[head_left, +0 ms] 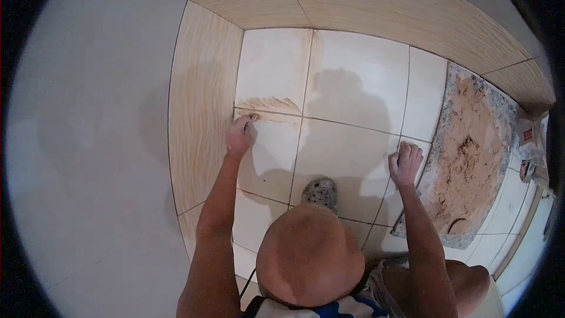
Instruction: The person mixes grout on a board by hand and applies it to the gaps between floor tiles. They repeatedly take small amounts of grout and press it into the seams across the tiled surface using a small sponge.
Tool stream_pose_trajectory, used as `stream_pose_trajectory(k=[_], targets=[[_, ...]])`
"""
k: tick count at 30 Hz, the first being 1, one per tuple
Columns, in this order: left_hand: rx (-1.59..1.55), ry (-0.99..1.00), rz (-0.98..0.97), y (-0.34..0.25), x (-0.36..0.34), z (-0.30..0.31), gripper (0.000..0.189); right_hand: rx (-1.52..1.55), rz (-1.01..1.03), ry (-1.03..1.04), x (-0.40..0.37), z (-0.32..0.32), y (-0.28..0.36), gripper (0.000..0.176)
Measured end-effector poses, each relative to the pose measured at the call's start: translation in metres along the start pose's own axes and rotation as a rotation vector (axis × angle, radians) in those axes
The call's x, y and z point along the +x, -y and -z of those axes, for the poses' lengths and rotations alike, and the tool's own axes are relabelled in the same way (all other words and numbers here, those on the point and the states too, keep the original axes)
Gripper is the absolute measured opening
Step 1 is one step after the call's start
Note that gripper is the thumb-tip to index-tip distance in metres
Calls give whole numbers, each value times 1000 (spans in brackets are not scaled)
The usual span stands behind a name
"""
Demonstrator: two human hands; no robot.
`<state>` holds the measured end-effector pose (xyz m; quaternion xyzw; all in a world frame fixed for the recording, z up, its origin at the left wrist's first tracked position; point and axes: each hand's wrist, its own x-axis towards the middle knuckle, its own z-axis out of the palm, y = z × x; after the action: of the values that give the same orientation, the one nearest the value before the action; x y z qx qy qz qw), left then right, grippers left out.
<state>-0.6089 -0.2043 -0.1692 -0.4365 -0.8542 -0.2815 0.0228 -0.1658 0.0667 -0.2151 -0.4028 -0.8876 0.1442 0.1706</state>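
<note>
My left hand [240, 134] is closed at the left edge of the white floor tiles [347, 70], with its fingertips on a small thing I cannot make out at a tile joint. Beside it, a brown smear [271, 105] runs along that joint, close to the wood-patterned wall tile [200, 100]. On the right, my right hand [406, 164] is closed with curled fingers, resting on the floor near a joint; whatever may be under its fingers is hidden.
A speckled slab [441, 135] bearing crumbly pinkish-brown material [471, 147] lies on the right. A plastic bag [531, 141] is beyond it. My knee [309, 253] and a speckled shoe [321, 191] are at the bottom centre. Wood-patterned tiles line the back wall.
</note>
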Motion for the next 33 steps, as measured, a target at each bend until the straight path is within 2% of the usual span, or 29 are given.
stream_pose_trajectory(k=[3,5,6,7,9,10,12,13,15,16,18,19,21,22,24,25,27,28,30,33], targets=[[158,36,-36,-11,30,13,10,5,-10,3,-2,-1,0,42],[321,-41,-86,-3,41,4,10,4,-16,31,-3,2,0,41],[390,58,90,-2,37,-4,9,9,-25,39,0,1,1,41],[388,65,93,-1,32,-10,9,6,-27,45,1,0,2,41],[499,-87,60,-4,20,-17,8,-4,-42,47,0,2,2,40],[504,-93,62,-4,17,-12,8,1,-36,44,1,2,1,40],[441,157,100,-4,11,8,11,-15,-52,76,-1,1,0,41],[449,145,91,0,10,20,11,-5,-52,62,-2,1,2,41],[200,266,173,6,15,36,15,-7,-44,80,-2,2,0,42],[199,265,162,9,18,37,15,-12,-42,81,-2,1,-2,42],[197,108,633,17,15,34,17,-23,-51,77,-4,-2,-3,42],[195,110,637,21,10,32,17,-29,-45,77,-4,-2,-3,42],[-440,-110,728,31,4,31,23,-36,-42,93,-6,-2,-3,42],[-442,-115,727,36,4,30,23,-44,-45,104,-4,-2,-4,42],[-347,-149,589,35,6,31,30,-39,-39,92,-3,0,-4,43],[-346,-150,589,31,9,32,30,-34,-34,83,-3,1,-3,43],[83,-44,588,27,12,30,27,-27,-29,80,-3,2,-2,43],[83,-43,589,33,9,24,27,-21,-25,76,-3,2,-2,43],[892,198,227,45,4,7,23,-10,-29,76,-2,3,-1,43],[802,238,285,18,29,-13,33,-1,-18,51,-3,2,-2,42]])
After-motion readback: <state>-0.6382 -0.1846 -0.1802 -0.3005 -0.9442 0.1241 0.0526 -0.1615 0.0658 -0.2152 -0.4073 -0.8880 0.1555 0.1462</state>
